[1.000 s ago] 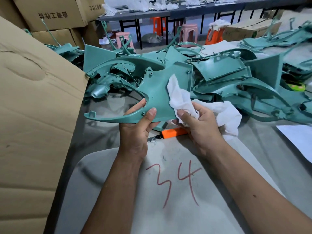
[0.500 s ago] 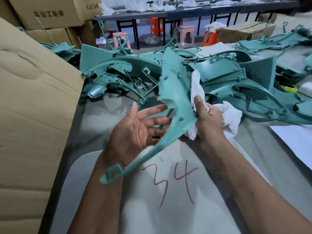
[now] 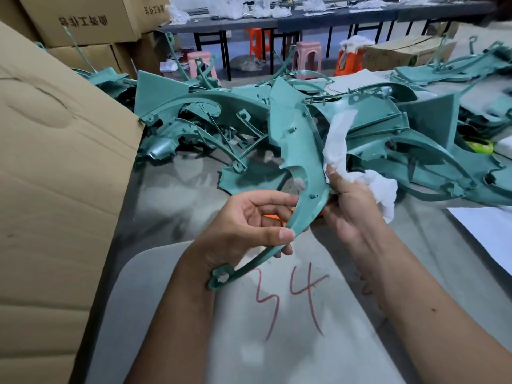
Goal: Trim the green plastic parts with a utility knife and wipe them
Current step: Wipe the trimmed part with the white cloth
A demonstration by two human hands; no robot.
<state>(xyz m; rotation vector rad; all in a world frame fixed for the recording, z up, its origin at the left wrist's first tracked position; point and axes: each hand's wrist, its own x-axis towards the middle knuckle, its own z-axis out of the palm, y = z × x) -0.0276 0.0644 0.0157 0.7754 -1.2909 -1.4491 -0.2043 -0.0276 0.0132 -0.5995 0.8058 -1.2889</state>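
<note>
A curved green plastic part (image 3: 299, 151) stands nearly upright in front of me, its thin tail ending in a mounting loop near my left wrist. My left hand (image 3: 249, 225) pinches the thin lower arc between thumb and fingers. My right hand (image 3: 349, 200) grips a crumpled white cloth (image 3: 340, 139) and presses it against the part's right edge. An orange utility knife (image 3: 273, 217) lies on the table behind my left fingers, mostly hidden.
A heap of green plastic parts (image 3: 388, 128) covers the table behind. A large cardboard sheet (image 3: 55, 176) leans at the left. A grey board marked 34 (image 3: 291, 314) lies under my arms. White paper (image 3: 487, 231) sits at the right. Boxes and stools stand beyond.
The part was turned from lying flat to standing on edge. My left hand went from an open palm under it to pinching its thin arc. The cloth slid along the right edge.
</note>
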